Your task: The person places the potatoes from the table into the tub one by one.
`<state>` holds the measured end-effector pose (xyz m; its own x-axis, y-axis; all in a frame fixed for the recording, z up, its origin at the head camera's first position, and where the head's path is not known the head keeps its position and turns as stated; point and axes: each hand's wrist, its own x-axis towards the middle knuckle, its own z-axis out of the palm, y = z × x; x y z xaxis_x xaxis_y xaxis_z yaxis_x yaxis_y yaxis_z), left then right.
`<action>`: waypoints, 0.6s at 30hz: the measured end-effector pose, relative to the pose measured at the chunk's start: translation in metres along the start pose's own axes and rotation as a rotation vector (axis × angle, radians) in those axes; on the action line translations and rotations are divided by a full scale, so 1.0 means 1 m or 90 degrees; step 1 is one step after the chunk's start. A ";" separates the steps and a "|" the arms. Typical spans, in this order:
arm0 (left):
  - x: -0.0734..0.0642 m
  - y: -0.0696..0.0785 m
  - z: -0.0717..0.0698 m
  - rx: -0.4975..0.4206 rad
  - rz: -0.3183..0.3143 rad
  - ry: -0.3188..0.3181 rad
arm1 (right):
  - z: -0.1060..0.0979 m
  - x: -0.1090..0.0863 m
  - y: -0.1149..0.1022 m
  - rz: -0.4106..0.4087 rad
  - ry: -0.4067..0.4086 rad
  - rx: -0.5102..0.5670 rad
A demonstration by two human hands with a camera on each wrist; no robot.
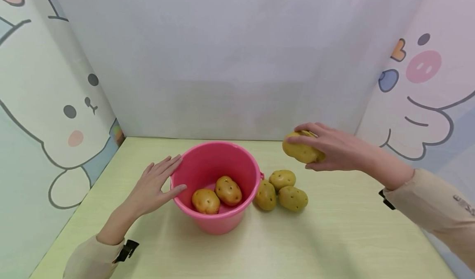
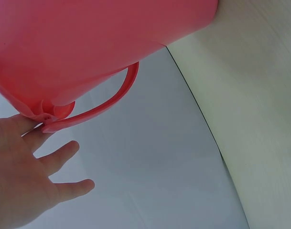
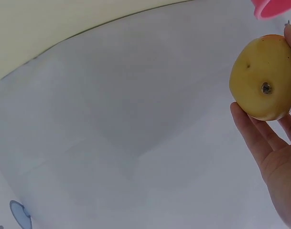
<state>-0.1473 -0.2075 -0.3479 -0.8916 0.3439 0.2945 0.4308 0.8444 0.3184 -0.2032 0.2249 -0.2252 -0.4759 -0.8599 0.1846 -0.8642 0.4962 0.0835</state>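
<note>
A pink bucket [image 1: 219, 225] stands on the table with two potatoes [image 1: 206, 201] visible inside. My left hand [image 1: 154, 188] rests at its left rim, fingers extended and the thumb reaching over the rim. In the left wrist view, those spread fingers [image 2: 61, 155] lie beside the bucket's pink handle [image 2: 104, 109]. Raised above the table to the right, my right hand [image 1: 330, 149] grips a yellow potato [image 1: 302, 149], which the right wrist view shows between thumb and fingers. Below it, three more potatoes [image 1: 293, 198] sit close together by the bucket's right side.
A pale wood-grain table [image 1: 356, 233] carries everything. A plain whitish panel [image 1: 237, 64] rises at the back. Side panels with cartoon animals stand at left [image 1: 44, 106] and right [image 1: 426, 101].
</note>
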 end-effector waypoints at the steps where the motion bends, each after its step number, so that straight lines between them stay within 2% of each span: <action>1: 0.000 0.000 0.000 0.000 0.000 0.001 | -0.001 0.001 0.000 -0.003 0.001 -0.001; 12: 0.000 0.001 -0.001 -0.004 0.002 0.002 | -0.011 0.016 -0.006 0.001 -0.008 0.001; 18: 0.000 0.000 -0.001 -0.007 0.002 0.003 | -0.011 0.021 -0.006 -0.005 0.008 -0.002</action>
<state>-0.1471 -0.2075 -0.3472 -0.8896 0.3451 0.2991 0.4354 0.8388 0.3269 -0.2065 0.2054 -0.2111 -0.4672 -0.8622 0.1955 -0.8673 0.4899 0.0878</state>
